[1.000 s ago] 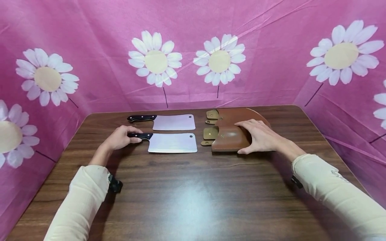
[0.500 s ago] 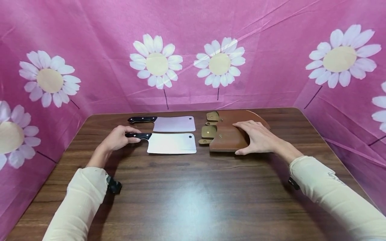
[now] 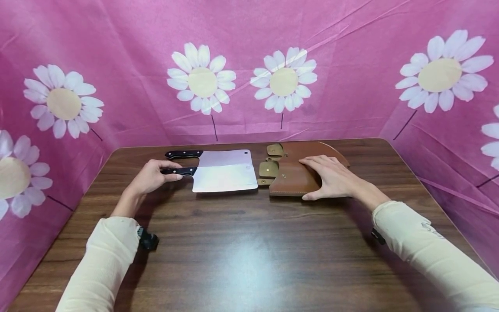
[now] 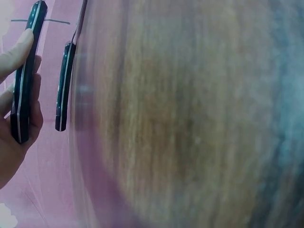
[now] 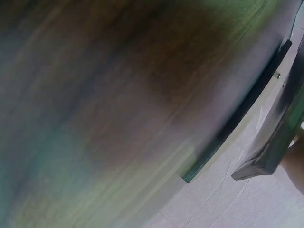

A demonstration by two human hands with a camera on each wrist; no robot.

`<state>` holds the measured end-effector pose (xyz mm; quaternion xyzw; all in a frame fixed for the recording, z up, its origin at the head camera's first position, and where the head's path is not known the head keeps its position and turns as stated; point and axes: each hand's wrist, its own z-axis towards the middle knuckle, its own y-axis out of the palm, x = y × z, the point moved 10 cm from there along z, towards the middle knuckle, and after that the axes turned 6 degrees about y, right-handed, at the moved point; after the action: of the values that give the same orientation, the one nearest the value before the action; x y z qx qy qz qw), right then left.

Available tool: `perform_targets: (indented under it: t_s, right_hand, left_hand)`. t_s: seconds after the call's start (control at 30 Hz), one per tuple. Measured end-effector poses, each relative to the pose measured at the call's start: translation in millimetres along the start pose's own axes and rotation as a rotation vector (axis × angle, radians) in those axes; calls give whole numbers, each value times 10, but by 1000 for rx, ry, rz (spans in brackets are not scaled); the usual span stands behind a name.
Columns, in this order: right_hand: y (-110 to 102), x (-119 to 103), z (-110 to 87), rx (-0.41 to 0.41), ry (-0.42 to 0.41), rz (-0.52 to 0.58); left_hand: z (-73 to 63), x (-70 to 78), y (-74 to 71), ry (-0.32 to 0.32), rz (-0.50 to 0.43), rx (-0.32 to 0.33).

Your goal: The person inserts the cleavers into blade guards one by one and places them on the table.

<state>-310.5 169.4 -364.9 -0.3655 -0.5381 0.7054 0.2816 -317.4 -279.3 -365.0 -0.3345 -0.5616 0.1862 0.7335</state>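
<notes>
**Snag risk at the gap, droop risk at the hold**

The near black-handled silver metal cleaver (image 3: 225, 182) appears raised off the dark brown wood-grain tabletop (image 3: 195, 247), left of the near brown leather sheath (image 3: 294, 180). The left grip (image 3: 153, 177) pinches its handle between thumb and fingers. The right grip (image 3: 331, 177) clasps the sheath, thumb at its near edge, fingers over the top.

The broad blade reaches well beyond the left grip, so a slack pinch could let it droop or twist. Its far side overlaps the far black-handled silver metal cleaver (image 3: 226, 157) in the head view; should it sink or swing, the two could scrape. The blade's right end sits just beside the sheath's olive-tan flap (image 3: 269, 169) and narrow studded strap (image 3: 263, 182); whether it touches the strap is unclear. Moved right at this height, a corner could snag there. The right thumb also lies roughly level with the blade's near edge, so an overshoot could endanger it.

Both blades are flat, pale and nearly rectangular, and the black handles carry bright rivets. The sheath is smooth and glossy, with pale stitching along its near edge. Behind it, the far brown leather sheath (image 3: 308, 149) shows a stitched, rounded far-right edge.
</notes>
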Motion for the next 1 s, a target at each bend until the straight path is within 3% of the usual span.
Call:
perform_targets:
  t_s: [0.27,0.67,1.0]
  right_hand:
    - [-33,-59,-4,27,-35,-8]
    - [-65,-119,19,68,-90,-25]
    - [-85,-187,38,77,-112,-23]
  left_hand:
    - [16,-19,18,-47,-12,18]
    - [90,101,58,11,3,41]
    - [91,185,43,15,8,34]
